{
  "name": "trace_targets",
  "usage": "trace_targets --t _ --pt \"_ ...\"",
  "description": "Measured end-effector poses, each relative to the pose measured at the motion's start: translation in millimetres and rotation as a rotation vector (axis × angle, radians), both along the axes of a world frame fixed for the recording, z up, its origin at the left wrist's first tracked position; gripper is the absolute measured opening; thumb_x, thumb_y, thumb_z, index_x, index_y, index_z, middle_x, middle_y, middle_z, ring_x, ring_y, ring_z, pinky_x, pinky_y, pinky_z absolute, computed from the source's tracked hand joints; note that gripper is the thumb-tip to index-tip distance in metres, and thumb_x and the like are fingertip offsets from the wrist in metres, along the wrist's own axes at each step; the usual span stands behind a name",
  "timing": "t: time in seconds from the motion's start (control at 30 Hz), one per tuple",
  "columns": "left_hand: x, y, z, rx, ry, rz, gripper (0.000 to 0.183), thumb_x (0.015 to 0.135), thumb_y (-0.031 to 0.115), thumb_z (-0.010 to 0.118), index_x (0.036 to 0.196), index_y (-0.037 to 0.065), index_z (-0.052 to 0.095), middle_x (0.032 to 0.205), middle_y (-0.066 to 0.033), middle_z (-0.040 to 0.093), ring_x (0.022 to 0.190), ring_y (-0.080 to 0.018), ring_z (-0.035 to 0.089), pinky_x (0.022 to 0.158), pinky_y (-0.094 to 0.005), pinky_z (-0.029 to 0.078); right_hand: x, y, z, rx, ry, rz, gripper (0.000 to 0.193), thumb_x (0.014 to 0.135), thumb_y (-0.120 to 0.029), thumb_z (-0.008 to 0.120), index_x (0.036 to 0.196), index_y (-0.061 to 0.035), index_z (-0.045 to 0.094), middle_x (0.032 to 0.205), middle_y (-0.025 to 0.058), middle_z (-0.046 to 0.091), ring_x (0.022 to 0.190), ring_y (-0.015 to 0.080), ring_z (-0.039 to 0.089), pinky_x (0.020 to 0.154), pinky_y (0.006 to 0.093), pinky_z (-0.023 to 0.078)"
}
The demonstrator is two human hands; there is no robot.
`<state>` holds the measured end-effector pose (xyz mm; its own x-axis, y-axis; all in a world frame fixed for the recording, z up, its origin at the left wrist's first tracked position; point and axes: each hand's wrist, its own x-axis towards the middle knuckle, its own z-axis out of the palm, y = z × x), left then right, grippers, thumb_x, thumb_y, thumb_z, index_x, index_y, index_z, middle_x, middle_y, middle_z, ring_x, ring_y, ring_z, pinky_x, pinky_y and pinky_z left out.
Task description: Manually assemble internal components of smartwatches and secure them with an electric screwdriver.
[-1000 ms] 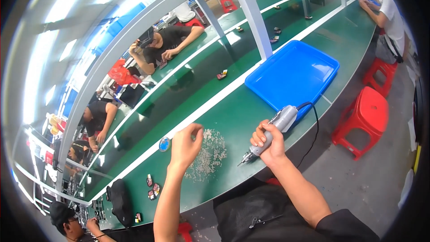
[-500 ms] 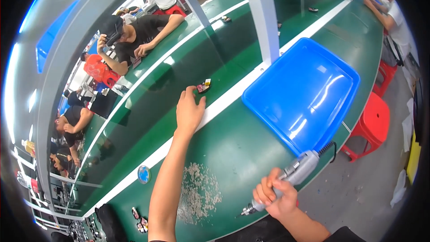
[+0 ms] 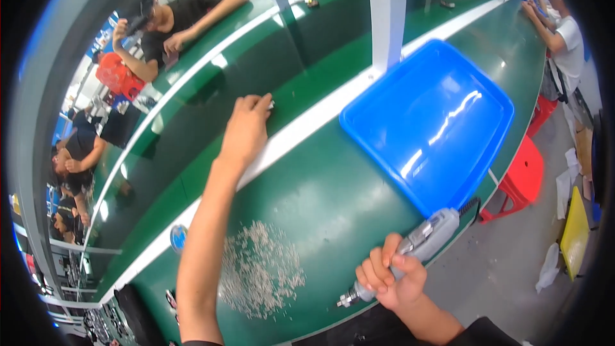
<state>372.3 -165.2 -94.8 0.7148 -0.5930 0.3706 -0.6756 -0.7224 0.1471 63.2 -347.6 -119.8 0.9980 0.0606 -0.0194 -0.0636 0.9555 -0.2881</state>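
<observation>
My left hand (image 3: pixel 246 123) is stretched out over the dark green belt, its fingers closed round a small part (image 3: pixel 271 105). Most of that part is hidden by the fingers; only a pale bit shows at the tips. In my right hand (image 3: pixel 396 277) is a grey electric screwdriver (image 3: pixel 424 237), gripped near its front end. Its silver nose points down and left over the table edge, and a black coiled cord leaves the other end. Under my left forearm, a spread of small silvery screws (image 3: pixel 261 270) lies on the green tabletop (image 3: pixel 314 186).
A blue plastic tray (image 3: pixel 442 122) sits on the table ahead of my right hand. A grey post (image 3: pixel 386 19) rises behind it. By my left forearm is a small round blue-topped container (image 3: pixel 178 237). Red stools (image 3: pixel 522 176) stand at right; co-workers sit across the belt and far right.
My left hand has closed on the small part with the yellow label, which earlier lay uncovered just beyond my fingertips. The view has shifted slightly. My right hand keeps hold of the electric screwdriver.
</observation>
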Motion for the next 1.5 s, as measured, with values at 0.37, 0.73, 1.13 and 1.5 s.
trace_targets --t 0.37,0.73,1.13,1.5 --pt "-270 11 28 0.101 0.071 -0.403 0.051 0.068 0.002 0.061 0.117 -0.013 0.058 0.12 -0.0264 0.057 0.094 -0.0357 0.06 0.078 -0.0401 0.054 -37 -6 -1 -0.195 -0.102 -0.011 0.015 0.093 -0.021 0.051 0.086 -0.0087 0.048 0.056 0.0008 0.043 0.047 0.013 0.046 0.057 0.0311 0.042" --pt "-296 1 5 -0.029 0.185 -0.405 0.039 0.068 -0.002 0.065 0.103 -0.019 0.06 0.114 -0.0272 0.058 0.09 -0.0291 0.058 0.066 -0.0329 0.055 -72 18 4 -0.285 0.015 0.036 0.013 0.091 -0.021 0.053 0.087 -0.0087 0.051 0.056 0.001 0.045 0.043 0.0125 0.044 0.056 0.0307 0.042" --pt "-299 -3 -1 -0.029 -0.05 -0.436 0.03 0.062 0.005 0.064 0.083 -0.016 0.064 0.09 -0.0273 0.064 0.075 -0.0285 0.061 0.062 -0.0311 0.055 -79 40 4 -0.251 0.259 0.009 0.011 0.091 -0.01 0.052 0.091 -0.0002 0.049 0.062 0.0057 0.045 0.052 0.0142 0.045 0.052 0.0298 0.042" --pt "-309 -3 -2 0.031 0.008 -0.413 0.038 0.06 -0.001 0.063 0.094 -0.017 0.061 0.105 -0.0271 0.063 0.086 -0.0337 0.063 0.065 -0.0359 0.056 -60 4 18 -0.359 0.063 0.101 0.015 0.093 -0.016 0.053 0.094 -0.0013 0.049 0.059 0.0067 0.044 0.047 0.0157 0.045 0.046 0.0299 0.039"
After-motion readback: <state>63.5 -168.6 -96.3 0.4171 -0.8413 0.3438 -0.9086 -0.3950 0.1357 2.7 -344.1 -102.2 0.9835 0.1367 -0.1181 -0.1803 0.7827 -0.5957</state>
